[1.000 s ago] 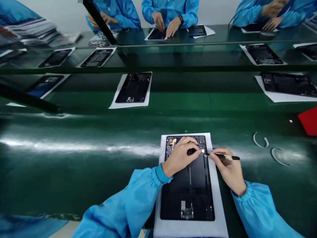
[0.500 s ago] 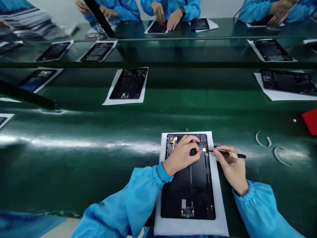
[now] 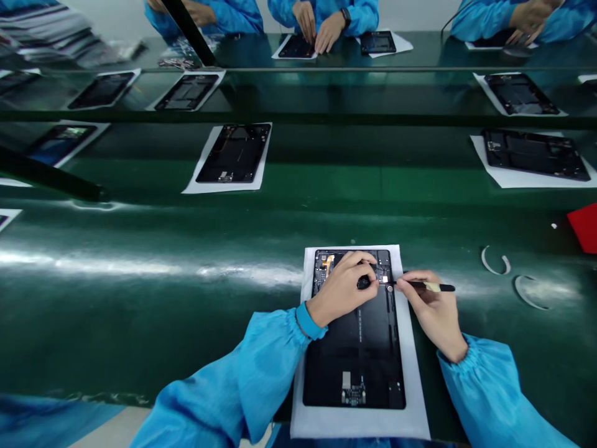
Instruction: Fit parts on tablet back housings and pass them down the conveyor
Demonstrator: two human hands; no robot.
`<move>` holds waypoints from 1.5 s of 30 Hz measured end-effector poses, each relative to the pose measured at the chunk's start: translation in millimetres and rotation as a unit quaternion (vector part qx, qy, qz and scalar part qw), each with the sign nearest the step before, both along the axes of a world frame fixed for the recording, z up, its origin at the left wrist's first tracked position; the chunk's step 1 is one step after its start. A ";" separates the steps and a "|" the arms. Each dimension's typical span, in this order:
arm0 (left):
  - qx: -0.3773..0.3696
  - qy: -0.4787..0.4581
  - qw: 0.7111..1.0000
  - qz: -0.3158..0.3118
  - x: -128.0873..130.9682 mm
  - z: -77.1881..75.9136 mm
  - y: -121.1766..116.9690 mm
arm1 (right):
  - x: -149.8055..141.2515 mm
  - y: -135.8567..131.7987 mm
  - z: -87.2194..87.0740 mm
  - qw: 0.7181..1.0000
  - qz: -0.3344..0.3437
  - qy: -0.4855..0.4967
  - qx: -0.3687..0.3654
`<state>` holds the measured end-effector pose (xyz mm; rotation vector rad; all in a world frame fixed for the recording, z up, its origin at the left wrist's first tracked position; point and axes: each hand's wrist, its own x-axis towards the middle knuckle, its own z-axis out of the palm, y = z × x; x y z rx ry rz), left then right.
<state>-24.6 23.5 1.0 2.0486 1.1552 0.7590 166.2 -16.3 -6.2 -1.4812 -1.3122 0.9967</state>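
An opened tablet (image 3: 352,354) lies on a white sheet (image 3: 413,398) in front of me, its black inside facing up. My left hand (image 3: 345,286) rests over its upper part, thumb and forefinger curled together in a pinch; whatever they may hold is too small to make out. From the right, my right hand (image 3: 431,305) grips a slim black pen-like tool with a pale band (image 3: 433,287). The tool's thin tip is at the tablet's upper right edge, near a small white square part (image 3: 385,279). My left hand hides some upper components.
Two pale curved strips (image 3: 495,261) lie on the green bench to the right, near a red object (image 3: 584,227). More opened tablets (image 3: 236,152) on white sheets stand farther back. Across the bench, co-workers' hands (image 3: 329,31) work; dark posts (image 3: 51,177) rise at left.
My right hand and the tool have shifted slightly left, closer to the tablet's edge. My left hand keeps its place. The tablets behind appear slightly displaced in view.
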 end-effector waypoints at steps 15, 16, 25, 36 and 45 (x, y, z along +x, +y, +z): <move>0.012 0.004 1.000 0.003 0.0 -1.7 -0.6 | 4.1 -1.9 2.7 0.998 0.013 -0.048 0.031; 0.012 0.005 1.000 0.003 0.0 -1.6 -0.6 | 4.0 -1.6 2.8 0.998 0.010 -0.049 0.034; 0.010 0.003 1.000 0.003 0.5 -0.2 0.3 | 0.3 0.4 2.3 0.998 -0.002 -0.032 0.047; 0.009 -0.001 1.000 0.000 0.5 -0.1 0.0 | 1.7 0.7 -0.6 0.999 -0.012 -0.017 0.031; 0.013 0.003 1.000 -0.002 0.3 1.7 -0.1 | 0.3 -0.7 -0.6 0.999 0.016 -0.024 0.023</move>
